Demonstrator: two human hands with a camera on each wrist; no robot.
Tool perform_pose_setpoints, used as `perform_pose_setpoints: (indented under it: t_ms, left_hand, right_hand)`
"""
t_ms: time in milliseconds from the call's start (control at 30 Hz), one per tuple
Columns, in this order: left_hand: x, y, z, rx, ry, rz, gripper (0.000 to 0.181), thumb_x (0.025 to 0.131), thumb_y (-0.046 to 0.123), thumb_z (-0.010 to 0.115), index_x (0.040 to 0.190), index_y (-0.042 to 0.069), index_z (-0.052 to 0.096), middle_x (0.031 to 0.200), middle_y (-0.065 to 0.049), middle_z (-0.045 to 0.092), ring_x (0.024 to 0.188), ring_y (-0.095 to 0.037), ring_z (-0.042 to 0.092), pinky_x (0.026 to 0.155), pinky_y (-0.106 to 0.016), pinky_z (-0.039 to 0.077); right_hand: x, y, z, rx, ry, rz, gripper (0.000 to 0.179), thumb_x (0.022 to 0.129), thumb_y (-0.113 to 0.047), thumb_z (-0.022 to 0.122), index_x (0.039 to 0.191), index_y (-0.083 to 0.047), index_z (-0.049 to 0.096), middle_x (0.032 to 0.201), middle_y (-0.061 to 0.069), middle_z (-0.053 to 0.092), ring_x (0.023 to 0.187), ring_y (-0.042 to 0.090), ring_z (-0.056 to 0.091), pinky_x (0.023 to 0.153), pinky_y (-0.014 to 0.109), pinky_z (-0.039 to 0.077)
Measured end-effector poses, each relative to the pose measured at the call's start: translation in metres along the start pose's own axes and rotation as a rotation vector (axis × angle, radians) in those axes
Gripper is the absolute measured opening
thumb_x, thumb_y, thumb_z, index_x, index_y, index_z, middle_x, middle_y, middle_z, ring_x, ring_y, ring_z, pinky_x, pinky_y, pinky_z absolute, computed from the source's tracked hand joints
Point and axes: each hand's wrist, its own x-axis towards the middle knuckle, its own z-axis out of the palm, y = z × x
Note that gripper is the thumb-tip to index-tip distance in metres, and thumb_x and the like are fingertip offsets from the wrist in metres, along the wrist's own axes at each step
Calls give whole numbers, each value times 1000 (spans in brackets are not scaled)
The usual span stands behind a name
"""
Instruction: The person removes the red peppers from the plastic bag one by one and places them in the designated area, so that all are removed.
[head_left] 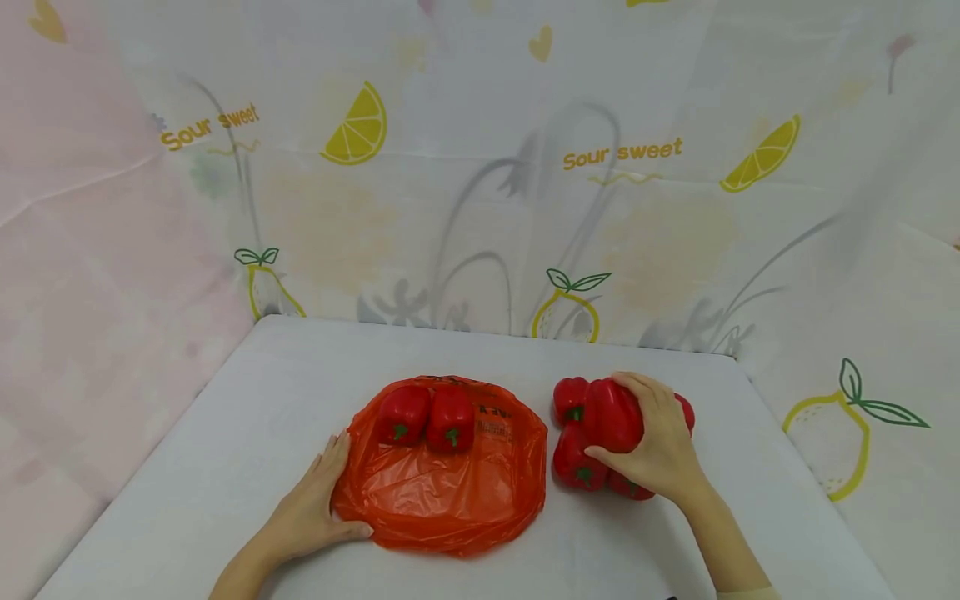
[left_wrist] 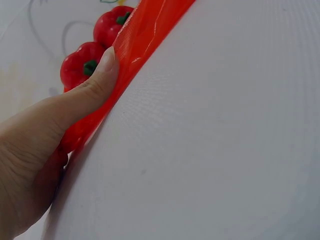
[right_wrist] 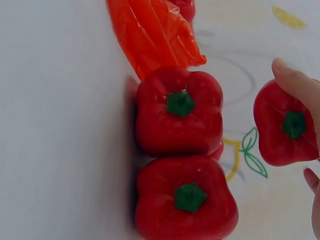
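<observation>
An orange-red plastic bag (head_left: pixel 442 492) lies spread out, with two red bell peppers (head_left: pixel 452 417) on its far part. My left hand (head_left: pixel 306 508) rests at the bag's left edge, fingers extended along its rim and the thumb against the near side. The left wrist view shows that thumb (left_wrist: pixel 95 87) lying along the film. On the right, my right hand (head_left: pixel 663 442) grips a red bell pepper (head_left: pixel 611 417) from above. The right wrist view has this held pepper (right_wrist: pixel 275 127) raised above the others, its green stem visible.
Several more red bell peppers (head_left: pixel 579 458) are grouped under and around my right hand, some partly hidden. They sit just right of the bag on a white table (head_left: pixel 315 358). A lemon-print cloth (head_left: pixel 465 200) hangs behind the table.
</observation>
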Motion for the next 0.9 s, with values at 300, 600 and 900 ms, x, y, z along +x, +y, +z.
perform_pose_setpoints:
  t_ms: [300,600,900]
  left_hand:
    - [0,-1,0,-10,-10,-23,127,64,65,77,152,-3,16,156,-23,20,144,-39,12,103,-3,-7]
    - [0,-1,1,-5,-7,-20,127,63,65,77,151,-4,16,155,-24,20,144,-38,12,103,-3,-7]
    - [0,0,0,-4,-5,-12,127,63,64,77,151,-5,16,155,-24,20,144,-39,13,104,-4,-7]
  right_hand:
    - [-6,6,-5,-13,5,8,101,51,-27,93,137,-7,45,132,10,50,120,28,43,86,54,42]
    - [-10,9,-11,-21,14,9,102,49,-23,94,136,-4,45,131,12,50,119,30,43,82,55,46]
    - [-15,13,-17,-16,19,43,100,50,-21,94,135,-4,46,131,12,50,118,30,43,82,54,44]
